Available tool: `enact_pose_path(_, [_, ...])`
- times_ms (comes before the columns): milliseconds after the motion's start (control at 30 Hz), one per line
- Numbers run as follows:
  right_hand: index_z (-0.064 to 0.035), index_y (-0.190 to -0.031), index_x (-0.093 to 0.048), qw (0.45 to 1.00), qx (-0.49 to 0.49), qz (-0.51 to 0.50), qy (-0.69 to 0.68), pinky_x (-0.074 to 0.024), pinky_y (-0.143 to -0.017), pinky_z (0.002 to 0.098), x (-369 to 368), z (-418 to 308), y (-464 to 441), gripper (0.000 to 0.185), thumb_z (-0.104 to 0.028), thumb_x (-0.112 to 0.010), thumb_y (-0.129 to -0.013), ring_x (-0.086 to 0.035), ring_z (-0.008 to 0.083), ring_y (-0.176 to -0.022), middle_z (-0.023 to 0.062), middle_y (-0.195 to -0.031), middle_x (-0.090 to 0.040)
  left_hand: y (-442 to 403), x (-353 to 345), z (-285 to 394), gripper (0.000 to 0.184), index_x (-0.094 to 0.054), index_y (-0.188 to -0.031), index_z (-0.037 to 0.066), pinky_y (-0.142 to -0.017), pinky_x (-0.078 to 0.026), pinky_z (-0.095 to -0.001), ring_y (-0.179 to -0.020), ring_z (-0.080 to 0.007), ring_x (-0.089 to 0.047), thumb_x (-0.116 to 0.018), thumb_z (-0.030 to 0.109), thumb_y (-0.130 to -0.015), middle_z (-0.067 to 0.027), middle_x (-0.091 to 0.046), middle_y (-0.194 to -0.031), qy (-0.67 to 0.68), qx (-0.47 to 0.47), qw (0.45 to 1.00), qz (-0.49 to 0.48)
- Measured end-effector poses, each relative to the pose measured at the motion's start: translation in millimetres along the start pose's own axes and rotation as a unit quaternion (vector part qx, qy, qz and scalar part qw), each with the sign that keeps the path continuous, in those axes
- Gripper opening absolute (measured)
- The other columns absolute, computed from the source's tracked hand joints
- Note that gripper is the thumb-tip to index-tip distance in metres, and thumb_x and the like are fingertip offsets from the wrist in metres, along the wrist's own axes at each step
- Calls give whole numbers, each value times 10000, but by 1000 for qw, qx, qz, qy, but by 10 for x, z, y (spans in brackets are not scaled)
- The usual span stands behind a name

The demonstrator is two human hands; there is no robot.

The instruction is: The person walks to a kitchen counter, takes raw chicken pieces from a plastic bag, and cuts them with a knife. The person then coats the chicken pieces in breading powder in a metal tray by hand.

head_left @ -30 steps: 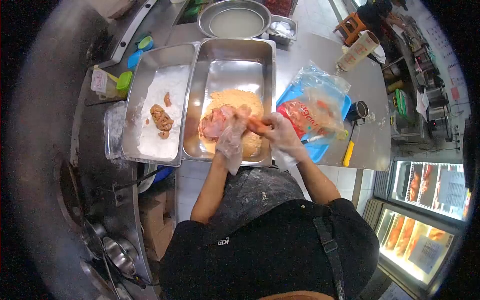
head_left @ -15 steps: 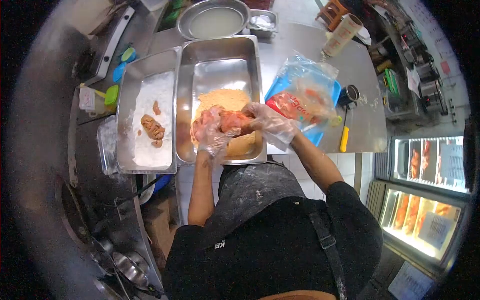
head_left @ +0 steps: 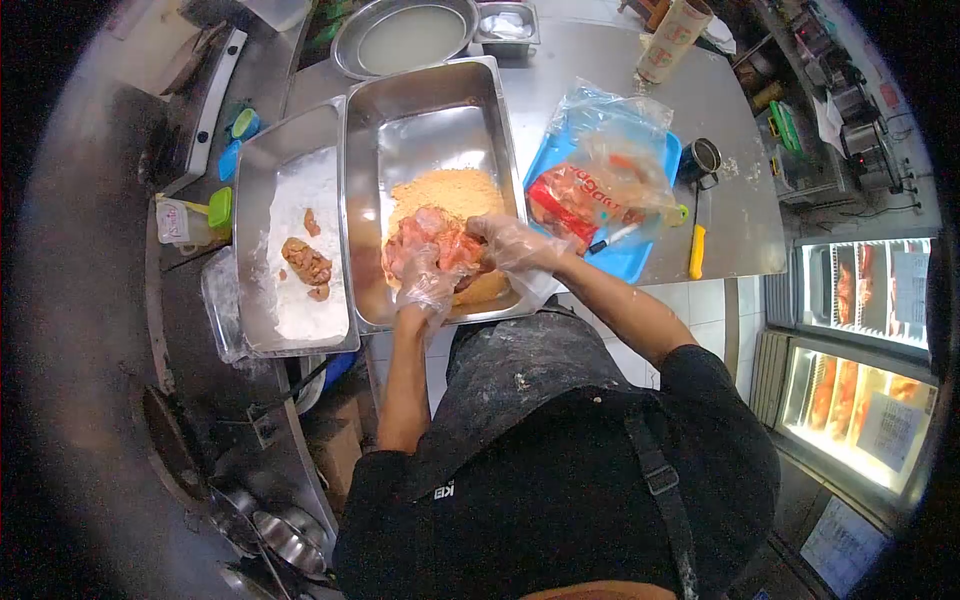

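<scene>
Both hands wear clear plastic gloves over a deep steel pan (head_left: pixel 505 150). My left hand (head_left: pixel 427 282) is closed around the near left side of raw, reddish marinated meat (head_left: pixel 432 232), which looks like chicken. At its right end, my right hand (head_left: pixel 515 245) grips the same meat with curled fingers. Under the meat lies yellowish-orange breading powder (head_left: pixel 455 190). Whether the meat is one piece or more, I cannot tell. To the left, a second steel pan (head_left: pixel 245 225) contains white flour (head_left: pixel 310 195) and a coated brownish piece of meat (head_left: pixel 306 262).
On the right, a blue tray (head_left: pixel 545 160) bears a plastic bag of meat (head_left: pixel 580 195) and a marker (head_left: pixel 612 238). A yellow-handled knife (head_left: pixel 697 250) and a dark metal cup (head_left: pixel 703 157) are beyond it. A round basin (head_left: pixel 405 40) of cloudy liquid stands at the back.
My hands have come slightly closer together, and the meat between them is bunched up more. The whole view has shifted a little.
</scene>
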State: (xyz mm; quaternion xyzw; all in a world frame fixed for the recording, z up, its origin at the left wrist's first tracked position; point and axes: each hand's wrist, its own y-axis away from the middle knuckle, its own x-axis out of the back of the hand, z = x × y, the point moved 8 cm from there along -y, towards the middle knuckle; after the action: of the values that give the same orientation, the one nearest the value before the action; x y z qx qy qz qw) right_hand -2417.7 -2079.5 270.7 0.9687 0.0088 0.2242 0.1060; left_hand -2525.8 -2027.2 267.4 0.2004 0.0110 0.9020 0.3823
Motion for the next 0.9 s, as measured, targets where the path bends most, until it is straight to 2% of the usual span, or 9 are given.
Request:
enact_pose_path(133, [-18,-895,-559,992,27,97,73,-442,-724,383,-51,12,-44,161,-46,-585,-739,-557,295,-804,171,-824,-580,27,71,308,703,-450,-1228,8,-879,-441,-368,-1110,-241,-458,-766,184,-625,-134,-478,-1205,-314,-140,921,183])
enact_pose_path(233, [-28,-874,-582,974,136,181,17,-433,-690,424,56,-272,20,138,-38,-486,-775,-554,358,-767,187,-777,-568,-57,35,-44,680,-459,-1219,5,-835,-457,-386,-1045,-277,-505,-752,205,-638,-158,-518,-1139,-121,80,983,111])
enact_pose_path(367, [-43,-1005,-554,981,112,145,63,-452,-671,337,171,196,-182,232,-91,-529,-779,-557,262,-733,117,-844,-576,-126,119,-43,475,-566,-1035,-10,-734,-479,-358,-827,-253,-573,-736,232,-663,-123,-584,-937,-51,95,988,107])
enact_pose_path(433, [-68,-1119,-532,954,151,217,-141,-458,-660,251,761,428,118,345,-180,-554,-794,-525,144,-720,45,-875,-566,-207,106,-363,402,-601,-968,8,-731,-473,-354,-814,-254,-585,-737,255,-682,-147,-605,-895,-21,153,987,43])
enact_pose_path(467, [-58,-1085,-551,942,128,297,-95,-474,-640,265,1149,844,234,305,-166,-548,-800,-539,156,-713,42,-883,-576,-247,120,-251,405,-611,-1016,18,-744,-469,-358,-843,-253,-600,-711,282,-724,-163,-625,-951,16,70,995,62])
enact_pose_path(533, [-38,-1018,-588,894,54,445,-9,-507,-601,292,1893,1692,506,234,-139,-535,-814,-566,179,-700,38,-899,-597,-180,276,-121,417,-611,-1037,15,-763,-468,-344,-875,-235,-597,-701,288,-735,-152,-623,-995,-25,134,987,81])
enact_pose_path(633, [-50,-968,-600,852,-305,297,304,-490,-558,298,2234,2599,698,193,-126,-561,-795,-559,172,-654,28,-814,-606,-171,428,-289,453,-597,-1114,37,-826,-455,-311,-955,-202,-587,-656,336,-778,-119,-611,-1092,-102,107,982,121])
enact_pose_path(700, [-53,-963,-602,876,-288,255,292,-487,-567,302,2046,2680,693,190,-128,-558,-795,-558,174,-661,29,-812,-602,-134,528,-315,429,-608,-1098,78,-799,-463,-319,-907,-198,-601,-607,385,-798,-135,-648,-955,-47,118,977,171])
enact_pose_path(900, [-61,-951,-606,905,-211,247,276,-480,-594,316,1634,2598,314,181,-133,-546,-796,-556,180,-679,35,-804,-592,-142,370,-572,430,-578,-1139,83,-843,-428,-316,-977,-225,-557,-579,377,-824,-123,-605,-1064,-225,42,962,152])
